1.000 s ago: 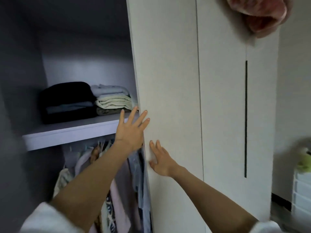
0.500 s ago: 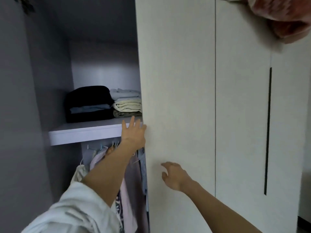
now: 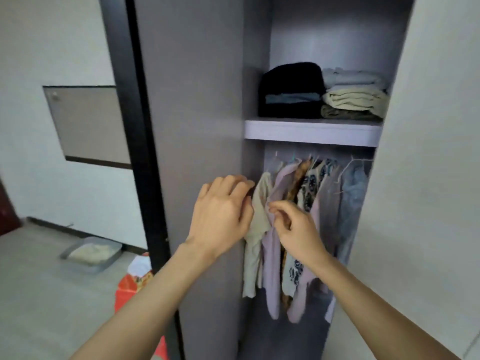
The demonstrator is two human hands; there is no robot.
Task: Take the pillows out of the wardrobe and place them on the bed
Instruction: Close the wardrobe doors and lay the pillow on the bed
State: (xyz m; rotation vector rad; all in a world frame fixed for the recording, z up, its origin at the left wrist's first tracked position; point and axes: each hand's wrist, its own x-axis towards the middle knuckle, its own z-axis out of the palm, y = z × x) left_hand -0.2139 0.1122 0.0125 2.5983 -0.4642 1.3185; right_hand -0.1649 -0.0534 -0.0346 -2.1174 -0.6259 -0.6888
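Both hands have left the door — left hand (image 3: 220,211) curled, grip unclear, right hand (image 3: 296,227) pinching hanging clothes (image 3: 298,203); I see no pillows yet.

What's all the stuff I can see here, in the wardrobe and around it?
wardrobe: one, grey inside, open compartment in the middle of the view
shelf: one, pale lilac, across the compartment above the rail
dark folded stack: one, black with a blue layer, left on the shelf
light folded stack: one, pale blue, cream and olive, right on the shelf
hanging clothes: several, beige, lilac, patterned and light blue, on hangers below the shelf
tray: one, grey, on the floor at left
red bag: one, red-orange, on the floor beside the wardrobe
pillows: none visible
left hand: one, fingers curled at the left edge of the hanging clothes
right hand: one, pinching a lilac garment
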